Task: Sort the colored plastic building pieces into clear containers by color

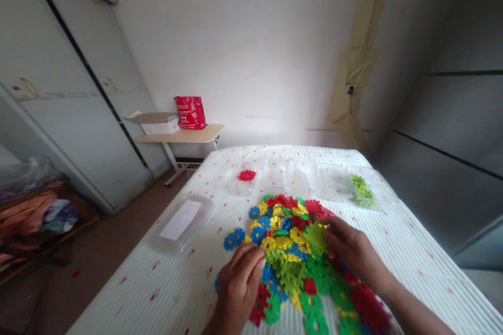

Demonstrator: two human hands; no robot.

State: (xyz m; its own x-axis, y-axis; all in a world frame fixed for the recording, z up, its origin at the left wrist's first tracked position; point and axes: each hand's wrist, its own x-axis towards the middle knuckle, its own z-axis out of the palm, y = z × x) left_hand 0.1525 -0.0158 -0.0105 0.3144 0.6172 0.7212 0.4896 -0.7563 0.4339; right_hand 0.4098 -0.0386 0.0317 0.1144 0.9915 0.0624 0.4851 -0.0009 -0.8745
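Observation:
A heap of red, yellow, blue and green plastic interlocking disc pieces [283, 227] lies on the table between my hands. My left hand [240, 285] is at the near left of the heap, fingers curled and closed at a cluster of lime-green toothed pieces [288, 272]. Its fingertips are partly hidden. My right hand [351, 246] reaches over the right side of the heap. Between its thumb and fingers is a lime-green toothed piece [315, 238]. Loose blue discs [234, 239] lie just left of the heap.
Clear plastic trays [332, 180] stand along the far side; one holds lime-green pieces [361, 188], another red pieces [247, 175]. A clear lid with a white label [183, 220] lies at left. A side table [192, 134] behind carries a red bag [190, 112] and a box [159, 124].

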